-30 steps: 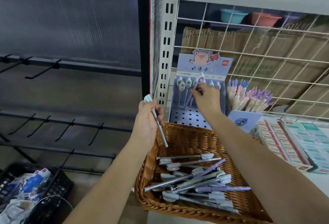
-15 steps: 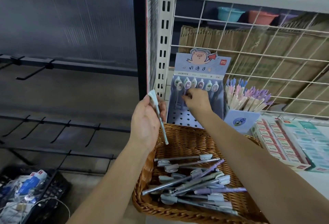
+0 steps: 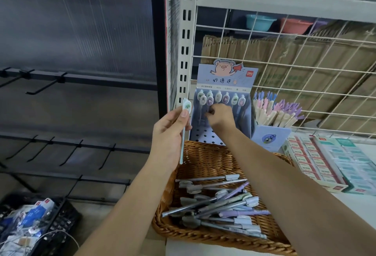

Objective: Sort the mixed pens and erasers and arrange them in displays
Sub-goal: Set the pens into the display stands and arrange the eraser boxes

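Pens (image 3: 219,202) lie loose in the basket (image 3: 205,158) just below the display (image 3: 225,78), and a capped row (image 3: 221,98) stands in the display's back holes. In the head view, your left hand (image 3: 168,131) pinches one pen (image 3: 184,133) upright, cap up, just left of the display. Your right hand (image 3: 220,116) is inside the display, fingers curled against the standing barrels; I cannot tell whether it grips one. Your knuckles crowd that row, so a careless pull may tip neighbours out or shove the light display backward. The left pen hangs by a thumb pinch and could slip.
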